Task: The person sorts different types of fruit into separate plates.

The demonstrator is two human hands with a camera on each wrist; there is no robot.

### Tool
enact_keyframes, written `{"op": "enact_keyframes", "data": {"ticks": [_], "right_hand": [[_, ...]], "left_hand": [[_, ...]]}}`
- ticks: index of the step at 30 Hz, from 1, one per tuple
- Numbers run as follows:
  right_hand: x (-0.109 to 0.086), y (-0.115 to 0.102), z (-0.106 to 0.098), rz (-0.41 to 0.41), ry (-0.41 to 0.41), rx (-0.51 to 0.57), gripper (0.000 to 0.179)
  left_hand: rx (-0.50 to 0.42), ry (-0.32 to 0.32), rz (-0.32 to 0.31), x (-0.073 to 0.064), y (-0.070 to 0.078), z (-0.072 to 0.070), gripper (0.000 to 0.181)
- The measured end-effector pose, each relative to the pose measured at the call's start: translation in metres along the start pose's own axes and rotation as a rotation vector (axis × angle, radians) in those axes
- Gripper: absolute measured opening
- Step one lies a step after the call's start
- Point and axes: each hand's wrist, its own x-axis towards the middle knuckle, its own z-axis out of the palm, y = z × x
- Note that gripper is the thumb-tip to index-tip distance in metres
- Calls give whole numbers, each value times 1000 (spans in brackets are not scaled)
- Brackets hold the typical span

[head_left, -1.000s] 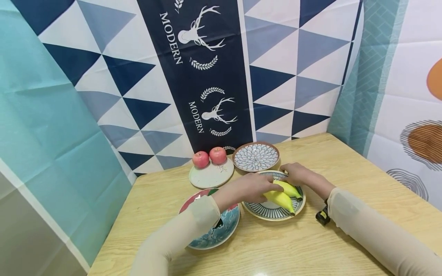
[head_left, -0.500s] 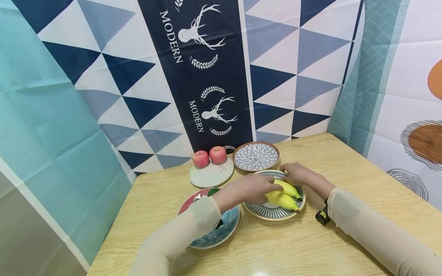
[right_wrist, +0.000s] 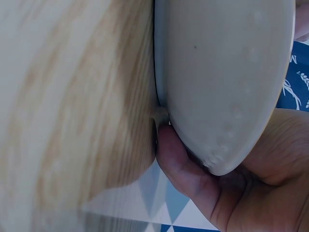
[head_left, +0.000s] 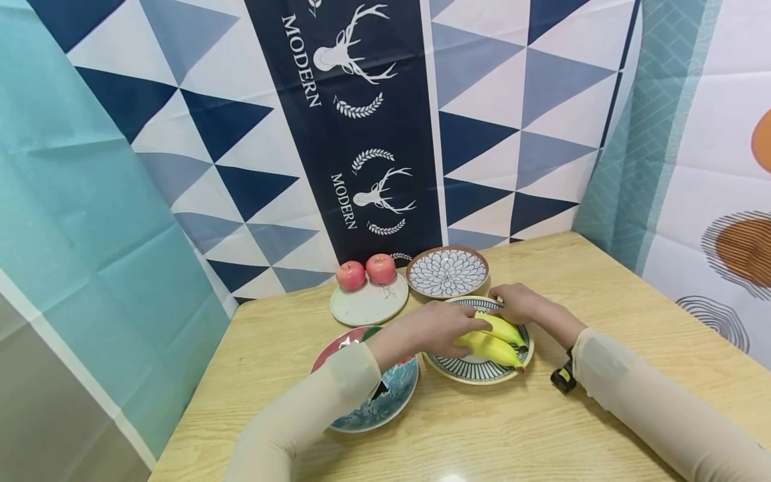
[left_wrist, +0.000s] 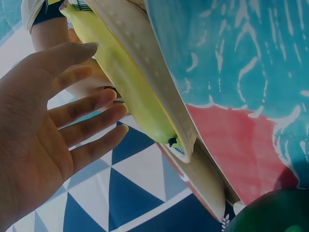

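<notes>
Left of the striped plate (head_left: 460, 370), a painted plate (head_left: 394, 402) sits on your desk (head_left: 512, 435). Over the striped plate's left side, your left grip (head_left: 442, 328) hangs, fingers apart, beside two bananas (head_left: 489, 348) lying in it; they look light, smooth, best cupped mid-length. At its far right rim, likely stiff and breakable, your right grip (head_left: 515, 302) pinches; support from beneath.

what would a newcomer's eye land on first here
Probably the two yellow bananas on the striped plate in the middle of the table. Next, perhaps, two red apples side by side on the pale plate at the back, then the dark panel behind with white deer heads.
</notes>
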Motion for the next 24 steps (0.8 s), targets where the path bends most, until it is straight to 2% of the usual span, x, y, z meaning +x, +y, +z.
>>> {"op": "enact_keyframes", "data": {"ticks": [16, 24], "right_hand": [[0, 0, 0, -10, 1, -14, 11], [1, 0, -2, -1, -12, -2, 13]], "left_hand": [[-23, -2, -14, -9, -5, 1, 56], [-65, -15, -18, -10, -6, 0, 55]]}}
